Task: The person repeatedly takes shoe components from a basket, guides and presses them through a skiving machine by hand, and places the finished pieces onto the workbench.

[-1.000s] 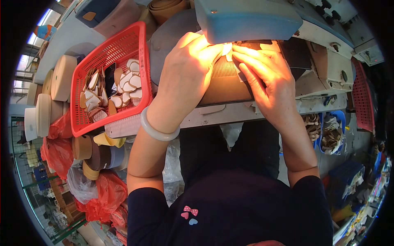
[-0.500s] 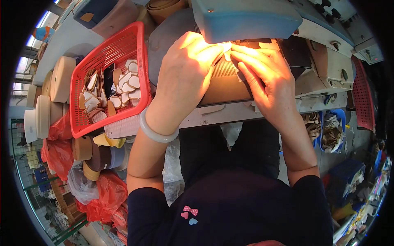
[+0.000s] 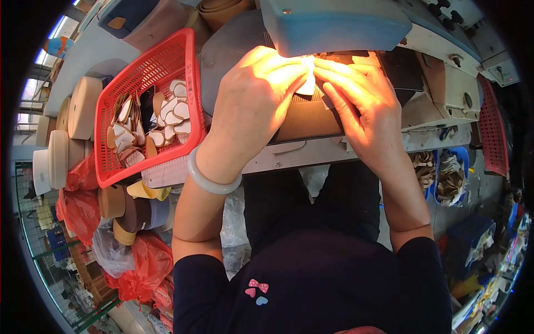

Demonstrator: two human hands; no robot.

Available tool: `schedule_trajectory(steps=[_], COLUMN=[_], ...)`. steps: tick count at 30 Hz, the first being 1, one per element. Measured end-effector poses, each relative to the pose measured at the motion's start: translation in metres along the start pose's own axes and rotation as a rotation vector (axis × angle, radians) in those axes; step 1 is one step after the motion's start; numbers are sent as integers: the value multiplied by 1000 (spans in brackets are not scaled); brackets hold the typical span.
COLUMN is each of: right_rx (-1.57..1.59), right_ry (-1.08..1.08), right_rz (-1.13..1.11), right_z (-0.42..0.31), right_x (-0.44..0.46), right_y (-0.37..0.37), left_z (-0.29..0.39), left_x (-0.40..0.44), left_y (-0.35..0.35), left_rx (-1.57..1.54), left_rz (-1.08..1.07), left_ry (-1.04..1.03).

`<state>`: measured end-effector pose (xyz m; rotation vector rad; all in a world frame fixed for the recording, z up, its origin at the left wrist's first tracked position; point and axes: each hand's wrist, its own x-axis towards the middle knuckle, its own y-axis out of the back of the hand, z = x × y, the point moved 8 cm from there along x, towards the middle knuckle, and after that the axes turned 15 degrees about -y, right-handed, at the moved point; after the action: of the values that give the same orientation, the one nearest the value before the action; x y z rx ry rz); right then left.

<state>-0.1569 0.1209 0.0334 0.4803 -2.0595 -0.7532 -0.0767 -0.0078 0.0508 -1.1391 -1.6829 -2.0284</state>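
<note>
A small white piece (image 3: 307,83), bright under the lamp, lies between my two hands below the blue machine head (image 3: 339,28). My left hand (image 3: 247,103) has its fingers closed on the left edge of the piece. From the right, my right hand (image 3: 367,106) reaches the same piece with its fingertips together, thumb lower down. The glare hides the exact contact and whatever part of the machine lies behind the piece. Beneath the hands is a brown work plate (image 3: 306,125) with a ribbed strip, partly covered.
At left stands a red plastic basket (image 3: 101,145) with several white, brown-edged cut pieces (image 3: 172,111). Rolls of strip material (image 3: 86,108) and red plastic bags (image 3: 147,261) are further left. Blue bins (image 3: 460,156) of scraps sit below right.
The white piece now shows larger and lower between my hands, covering more of the ribbed strip. Both hands have barely shifted.
</note>
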Motion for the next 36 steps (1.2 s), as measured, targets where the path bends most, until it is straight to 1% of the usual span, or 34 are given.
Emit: schedule_trajectory(steps=[9, 12, 15, 18, 21, 28, 30, 33, 35, 36], right_rx=[13, 18, 23, 18, 11, 27, 34, 128, 266, 487], right_ry=[-6, -68, -68, -12, 19, 19, 41, 4, -56, -26], right_rz=[2, -84, -83, -3, 14, 29, 44, 29, -196, -277], right_z=[0, -1, -1, 1, 0, 1, 0, 1, -13, -26], right_x=[0, 1, 0, 0, 0, -1, -1, -6, -22, -33], right_y=[0, 0, 0, 1, 1, 1, 2, 6, 13, 17], left_z=[0, -1, -5, -12, -13, -28, -34, -34, -29, -22], left_x=[1, 0, 1, 0, 3, 4, 2, -3, -6, -11], left_y=[-1, -2, -2, -5, -3, -7, -11, -11, -5, 1], left_rx=[-12, -10, 8, 19, 42, 104, 101, 103, 90, 72], left_rz=[-11, -9, -14, -20, -45, -46, -60, -91, -74, -49], left_ry=[37, 27, 27, 34, 34, 70, 114, 149, 128, 100])
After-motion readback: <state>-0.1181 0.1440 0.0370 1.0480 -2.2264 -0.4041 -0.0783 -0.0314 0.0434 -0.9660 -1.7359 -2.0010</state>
